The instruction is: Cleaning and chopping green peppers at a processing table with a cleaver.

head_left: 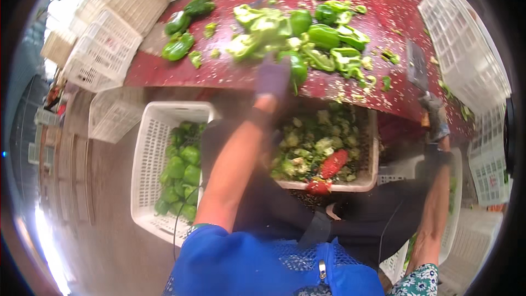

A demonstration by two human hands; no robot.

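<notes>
My left hand [272, 77], in a purple glove, reaches over the near edge of the red table [219, 77]. Its fingers are smeared by motion, beside a whole green bell pepper [297, 69] and a heap of pale cut pepper halves [255, 30]; whether it grips any cannot be told. At the table's right edge, my gloved right hand [436, 116] is closed round the handle of a cleaver [417, 66], its broad blade lying over the tabletop. More cut green peppers [345, 38] spread between the two hands. Several darker green peppers [178, 46] lie at the left.
Under the table edge stands a bin [373, 153] of pepper cores and scraps, with a red object [334, 163] in it. A white crate [143, 170] of whole peppers is on the floor at left. Stacked white crates [104, 49] and a crate [466, 44] flank the table.
</notes>
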